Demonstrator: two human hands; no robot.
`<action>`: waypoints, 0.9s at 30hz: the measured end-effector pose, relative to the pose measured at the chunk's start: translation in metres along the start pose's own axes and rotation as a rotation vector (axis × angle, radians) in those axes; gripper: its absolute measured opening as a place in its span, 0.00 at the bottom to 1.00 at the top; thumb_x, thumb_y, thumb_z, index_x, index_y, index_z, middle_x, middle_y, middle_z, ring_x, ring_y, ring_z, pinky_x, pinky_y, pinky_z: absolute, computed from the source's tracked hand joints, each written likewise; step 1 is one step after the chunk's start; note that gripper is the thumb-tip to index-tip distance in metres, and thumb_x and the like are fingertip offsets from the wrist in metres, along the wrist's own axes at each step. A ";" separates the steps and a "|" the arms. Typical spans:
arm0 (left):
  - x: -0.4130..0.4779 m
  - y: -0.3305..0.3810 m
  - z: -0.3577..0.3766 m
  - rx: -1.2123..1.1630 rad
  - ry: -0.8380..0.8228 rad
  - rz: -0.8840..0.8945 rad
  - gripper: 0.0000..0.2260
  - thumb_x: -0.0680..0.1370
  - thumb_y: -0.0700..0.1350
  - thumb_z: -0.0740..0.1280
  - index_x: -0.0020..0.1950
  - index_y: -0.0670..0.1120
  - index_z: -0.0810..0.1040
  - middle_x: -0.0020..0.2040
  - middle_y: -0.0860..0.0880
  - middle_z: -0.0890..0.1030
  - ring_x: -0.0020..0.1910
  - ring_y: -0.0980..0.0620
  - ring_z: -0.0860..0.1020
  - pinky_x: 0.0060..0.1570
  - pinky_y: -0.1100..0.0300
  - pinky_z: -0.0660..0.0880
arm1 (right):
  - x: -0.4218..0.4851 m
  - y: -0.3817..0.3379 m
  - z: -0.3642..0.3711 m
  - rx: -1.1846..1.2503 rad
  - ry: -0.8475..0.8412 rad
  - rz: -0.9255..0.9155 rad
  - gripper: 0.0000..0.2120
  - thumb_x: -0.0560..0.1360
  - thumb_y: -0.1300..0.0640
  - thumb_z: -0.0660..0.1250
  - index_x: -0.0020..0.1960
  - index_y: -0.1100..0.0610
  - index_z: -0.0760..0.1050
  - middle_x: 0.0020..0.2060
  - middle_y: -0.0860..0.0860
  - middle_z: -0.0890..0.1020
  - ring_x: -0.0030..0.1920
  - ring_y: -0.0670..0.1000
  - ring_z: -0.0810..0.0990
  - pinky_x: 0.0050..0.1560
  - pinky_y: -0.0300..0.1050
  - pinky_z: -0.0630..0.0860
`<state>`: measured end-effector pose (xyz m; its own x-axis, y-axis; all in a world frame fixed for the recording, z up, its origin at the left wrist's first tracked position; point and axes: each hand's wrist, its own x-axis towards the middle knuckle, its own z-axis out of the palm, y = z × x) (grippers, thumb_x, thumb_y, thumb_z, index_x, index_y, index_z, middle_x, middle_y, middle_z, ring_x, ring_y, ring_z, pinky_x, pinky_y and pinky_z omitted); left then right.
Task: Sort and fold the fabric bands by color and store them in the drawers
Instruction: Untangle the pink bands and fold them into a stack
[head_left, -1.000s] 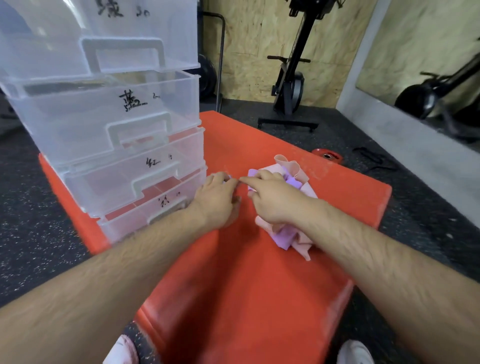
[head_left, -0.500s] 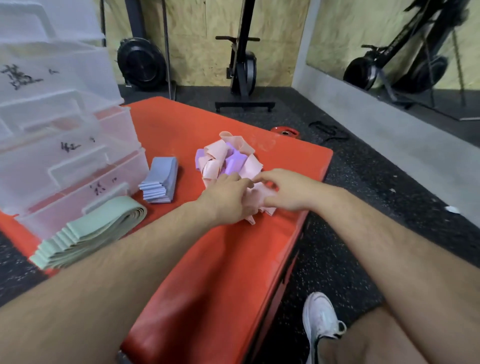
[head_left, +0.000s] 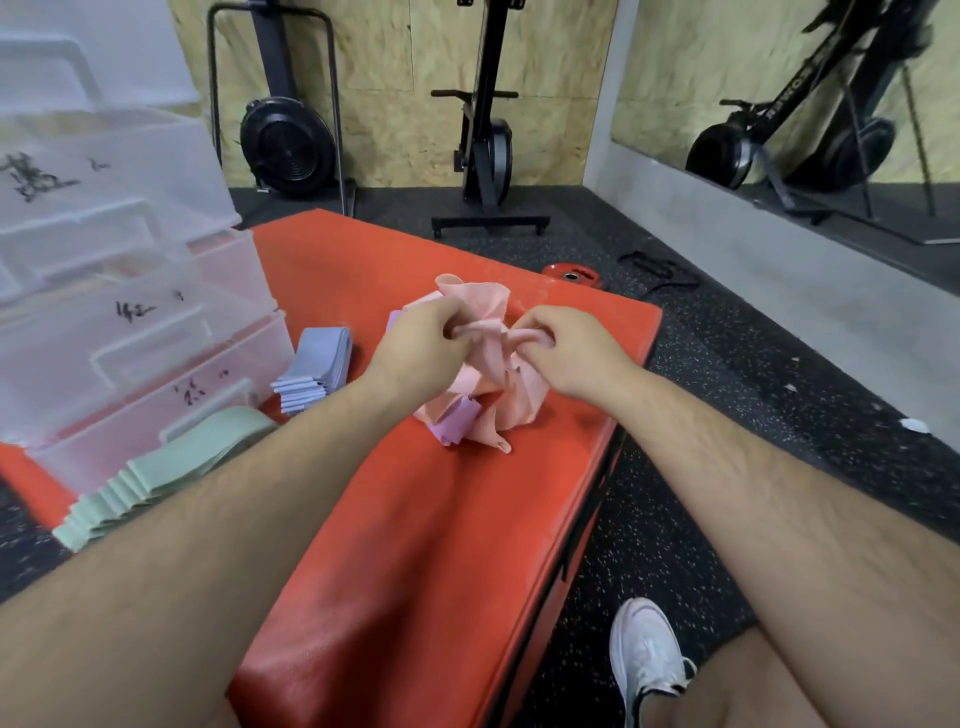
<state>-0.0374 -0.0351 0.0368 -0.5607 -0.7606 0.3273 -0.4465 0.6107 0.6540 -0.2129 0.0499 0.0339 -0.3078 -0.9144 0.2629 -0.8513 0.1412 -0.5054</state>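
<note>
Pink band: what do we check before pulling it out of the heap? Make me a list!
1. Left hand grips the pink band: ok.
2. Right hand grips it too: ok.
3. Pink band apart from the purple band: not ok, bunched in one heap.
4. Blue stack and green stack lie clear of the heap: ok.
5. Which of the drawers takes pink: cannot tell, labels blurred.

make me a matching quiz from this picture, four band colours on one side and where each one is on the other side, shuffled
1 green bands
2 blue bands
3 pink band
4 purple band

a gripped by left hand and right hand
b poking out low, beneath the pink one
c fanned stack nearest the camera, by the drawers
d folded stack between drawers and left hand

Pairs: 1-c, 2-d, 3-a, 4-b
</note>
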 end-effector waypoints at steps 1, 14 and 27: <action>0.002 0.003 -0.006 -0.077 0.046 0.001 0.05 0.77 0.41 0.66 0.45 0.50 0.80 0.39 0.55 0.80 0.39 0.56 0.77 0.37 0.65 0.70 | 0.003 -0.001 -0.001 0.016 0.060 -0.020 0.09 0.75 0.60 0.66 0.51 0.51 0.81 0.50 0.49 0.83 0.52 0.50 0.78 0.46 0.40 0.69; -0.007 0.008 -0.053 -0.473 0.249 0.003 0.04 0.78 0.42 0.69 0.50 0.47 0.83 0.43 0.50 0.84 0.38 0.57 0.79 0.38 0.60 0.78 | -0.001 -0.063 0.007 0.391 0.176 -0.141 0.09 0.70 0.57 0.74 0.48 0.49 0.78 0.51 0.46 0.79 0.52 0.42 0.75 0.50 0.31 0.69; -0.038 -0.006 -0.087 -0.526 0.006 -0.044 0.08 0.73 0.42 0.76 0.51 0.47 0.83 0.48 0.48 0.86 0.49 0.49 0.83 0.53 0.53 0.79 | -0.009 -0.109 0.014 0.816 -0.011 0.057 0.11 0.73 0.43 0.67 0.44 0.47 0.86 0.53 0.52 0.84 0.59 0.51 0.80 0.67 0.55 0.73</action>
<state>0.0468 -0.0290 0.0800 -0.5445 -0.7851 0.2953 -0.0583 0.3866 0.9204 -0.1109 0.0377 0.0751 -0.3335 -0.9184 0.2127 -0.2561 -0.1289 -0.9580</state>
